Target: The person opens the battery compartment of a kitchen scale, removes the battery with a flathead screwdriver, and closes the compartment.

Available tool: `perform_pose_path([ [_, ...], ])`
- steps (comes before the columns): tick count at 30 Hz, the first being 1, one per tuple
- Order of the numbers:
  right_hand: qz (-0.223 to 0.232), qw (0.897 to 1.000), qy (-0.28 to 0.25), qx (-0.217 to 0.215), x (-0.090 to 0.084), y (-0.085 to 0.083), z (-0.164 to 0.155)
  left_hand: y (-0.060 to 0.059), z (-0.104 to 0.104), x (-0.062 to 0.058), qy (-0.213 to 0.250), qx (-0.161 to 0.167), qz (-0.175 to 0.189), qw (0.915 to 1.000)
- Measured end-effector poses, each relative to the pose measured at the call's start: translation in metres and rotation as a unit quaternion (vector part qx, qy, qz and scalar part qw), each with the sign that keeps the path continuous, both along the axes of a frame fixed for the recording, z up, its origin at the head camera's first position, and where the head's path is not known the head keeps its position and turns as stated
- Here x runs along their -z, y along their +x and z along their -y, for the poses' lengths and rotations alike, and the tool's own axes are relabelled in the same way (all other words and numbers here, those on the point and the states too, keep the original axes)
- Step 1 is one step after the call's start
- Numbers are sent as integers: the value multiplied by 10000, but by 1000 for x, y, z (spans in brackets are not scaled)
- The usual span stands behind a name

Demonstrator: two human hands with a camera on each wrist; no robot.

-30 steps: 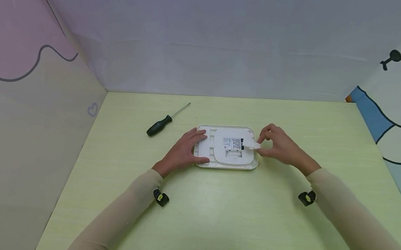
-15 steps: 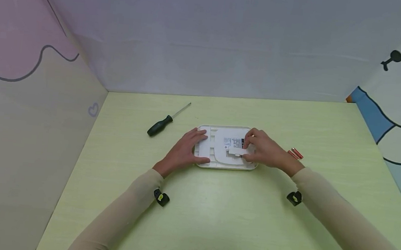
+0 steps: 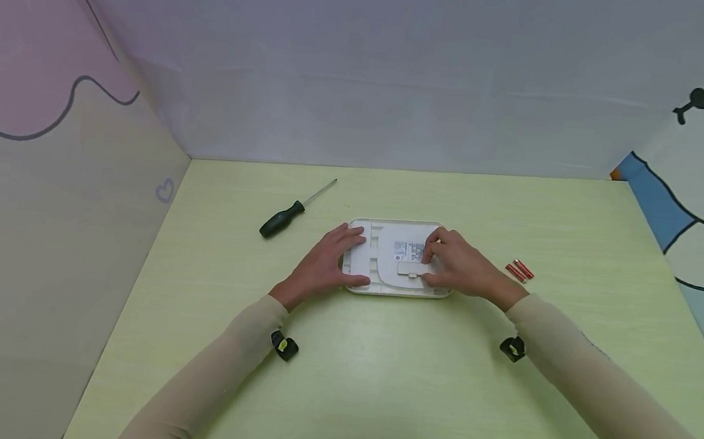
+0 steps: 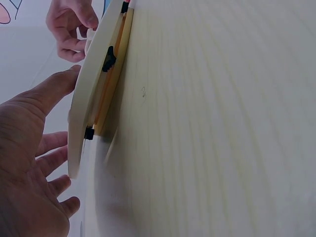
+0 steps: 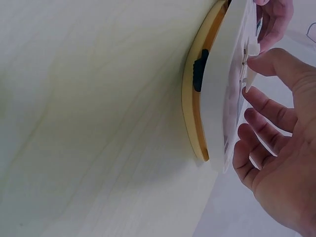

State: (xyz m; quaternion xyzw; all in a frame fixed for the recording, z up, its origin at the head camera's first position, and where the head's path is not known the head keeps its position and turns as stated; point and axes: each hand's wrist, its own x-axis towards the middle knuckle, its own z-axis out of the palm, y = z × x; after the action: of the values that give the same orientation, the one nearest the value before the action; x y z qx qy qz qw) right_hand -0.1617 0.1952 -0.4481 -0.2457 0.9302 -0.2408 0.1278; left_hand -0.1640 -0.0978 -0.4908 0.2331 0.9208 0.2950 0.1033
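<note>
A white rounded plastic device (image 3: 387, 272) lies on the table, its printed label (image 3: 408, 250) facing up. My left hand (image 3: 325, 259) rests on its left end, fingers spread towards the far edge and thumb along the near one. In the left wrist view the device (image 4: 85, 108) shows edge-on, with a yellow-orange layer and black feet beneath. My right hand (image 3: 458, 265) pinches a small white battery cover (image 3: 409, 269) over the battery slot below the label. The right wrist view shows the battery cover (image 5: 250, 78) tilted between thumb and index fingertip.
A screwdriver (image 3: 280, 220) with a dark green handle lies at the far left of the device. Two red batteries (image 3: 519, 271) lie to the right, beyond my right wrist. Pale walls with cartoon figures stand around the back and sides of the table (image 3: 375, 377).
My right hand has moved left from the device's right edge, bringing the battery cover over the slot. The red batteries, hidden at first, now show. The left hand stays put.
</note>
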Motion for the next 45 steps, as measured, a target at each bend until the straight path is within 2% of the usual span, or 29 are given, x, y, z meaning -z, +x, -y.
perform_pose_path([
  [5, -24, 9999, 111, 35, 2, 0, 1, 0, 0, 0, -13, 4, -1, 10000],
  [12, -26, 9999, 63, 89, 3, 2, 0, -2, 0, 1, -17, 79, -179, 9998],
  [31, -225, 9995, -243, 6, 7, 4, -2, -2, 0, 2, -17, 58, -153, 9999],
  [45, -86, 9994, -345, -7, 8, 3, -4, -1, 0, 3, -9, 65, -163, 9998],
])
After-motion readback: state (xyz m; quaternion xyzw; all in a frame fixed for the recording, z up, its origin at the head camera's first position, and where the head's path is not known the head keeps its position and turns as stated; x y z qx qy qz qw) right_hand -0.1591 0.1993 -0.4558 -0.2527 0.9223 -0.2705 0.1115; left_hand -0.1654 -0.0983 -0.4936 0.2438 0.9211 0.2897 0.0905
